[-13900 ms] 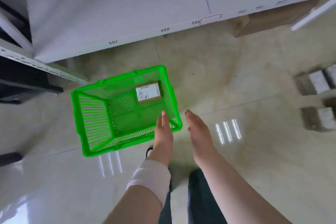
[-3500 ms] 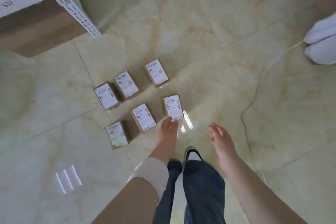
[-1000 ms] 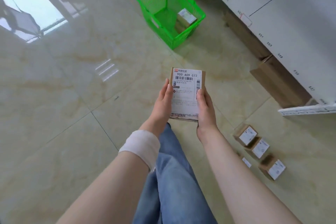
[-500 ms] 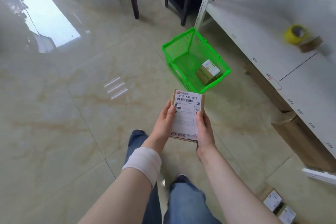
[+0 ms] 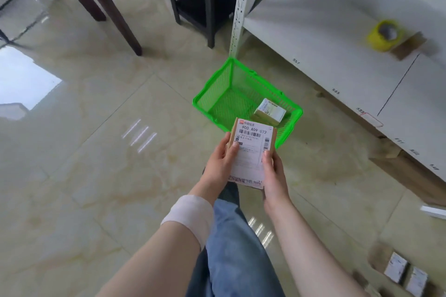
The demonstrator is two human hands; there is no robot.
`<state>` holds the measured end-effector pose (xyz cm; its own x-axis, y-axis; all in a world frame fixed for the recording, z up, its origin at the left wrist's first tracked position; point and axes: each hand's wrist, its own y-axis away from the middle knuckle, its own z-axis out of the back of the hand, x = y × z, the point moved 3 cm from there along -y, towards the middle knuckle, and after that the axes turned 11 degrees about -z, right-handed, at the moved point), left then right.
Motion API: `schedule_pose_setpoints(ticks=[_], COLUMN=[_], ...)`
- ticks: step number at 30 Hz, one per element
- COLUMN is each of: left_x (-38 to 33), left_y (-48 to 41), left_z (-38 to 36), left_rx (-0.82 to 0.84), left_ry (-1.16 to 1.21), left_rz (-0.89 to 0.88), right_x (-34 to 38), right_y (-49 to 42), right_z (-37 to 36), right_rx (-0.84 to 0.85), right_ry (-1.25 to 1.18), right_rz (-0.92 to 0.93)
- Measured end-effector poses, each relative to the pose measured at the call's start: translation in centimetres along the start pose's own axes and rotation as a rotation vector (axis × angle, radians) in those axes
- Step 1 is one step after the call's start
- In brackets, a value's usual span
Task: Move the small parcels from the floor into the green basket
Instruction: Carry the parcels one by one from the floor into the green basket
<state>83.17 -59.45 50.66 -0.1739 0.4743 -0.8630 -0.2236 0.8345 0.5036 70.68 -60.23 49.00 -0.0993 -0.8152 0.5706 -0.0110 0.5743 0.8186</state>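
Observation:
I hold a small brown parcel (image 5: 251, 147) with a white shipping label flat between both hands, just in front of the green basket (image 5: 212, 94). My left hand (image 5: 218, 164) grips its left edge and my right hand (image 5: 274, 173) its right edge. The parcel's far end overlaps the basket's near rim in the view. One labelled parcel (image 5: 269, 111) lies inside the basket at its right side. Two more parcels (image 5: 405, 272) lie on the floor at the lower right.
White numbered shelving (image 5: 337, 43) runs along the right, with a yellow tape roll (image 5: 385, 35) on it and a cardboard box (image 5: 410, 171) beneath. A perforated shelf post (image 5: 237, 7) stands behind the basket. Dark chair legs (image 5: 115, 14) and a black stand (image 5: 202, 0) lie beyond. My jeans-clad legs are below.
I have walked closer to the basket with the parcel held in both hands. The basket now sits directly ahead of the parcel, and the floor parcels have slid to the lower right.

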Motion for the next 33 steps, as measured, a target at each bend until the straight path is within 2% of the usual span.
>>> schedule_pose_setpoints(ticks=[3, 6, 9, 14, 20, 25, 30, 33], left_x=[0.1, 1.7, 4.9, 14.3, 26.5, 32.9, 34.9, 33.3], left_y=[-7.5, -16.0, -25.0, -39.2, -52.1, -56.5, -57.3, -58.2], left_z=[0.2, 0.1, 0.6, 1.3, 1.1, 0.8, 0.7, 0.8], left_rx=[-0.031, 0.008, 0.030, 0.110, 0.181, 0.254, 0.251, 0.183], left_ry=[-0.041, -0.051, -0.173, -0.328, -0.474, -0.580, -0.591, -0.571], left_rz=[0.047, 0.075, 0.075, 0.120, 0.108, 0.108, 0.136, 0.064], right_x=[2.5, 4.1, 4.0, 0.3, -6.2, -10.7, -12.3, -12.6], right_y=[-7.0, -14.9, -23.6, -39.1, -53.9, -60.1, -60.6, -60.1], right_z=[-2.0, -3.7, -5.3, -7.2, -8.0, -7.9, -7.9, -7.8], right_rx=[-0.008, -0.046, -0.038, -0.012, -0.106, -0.204, -0.284, -0.382], right_ry=[0.010, 0.019, -0.002, 0.027, -0.066, -0.136, -0.195, -0.284], right_rz=[-0.045, -0.064, -0.117, -0.256, -0.311, -0.227, -0.205, -0.322])
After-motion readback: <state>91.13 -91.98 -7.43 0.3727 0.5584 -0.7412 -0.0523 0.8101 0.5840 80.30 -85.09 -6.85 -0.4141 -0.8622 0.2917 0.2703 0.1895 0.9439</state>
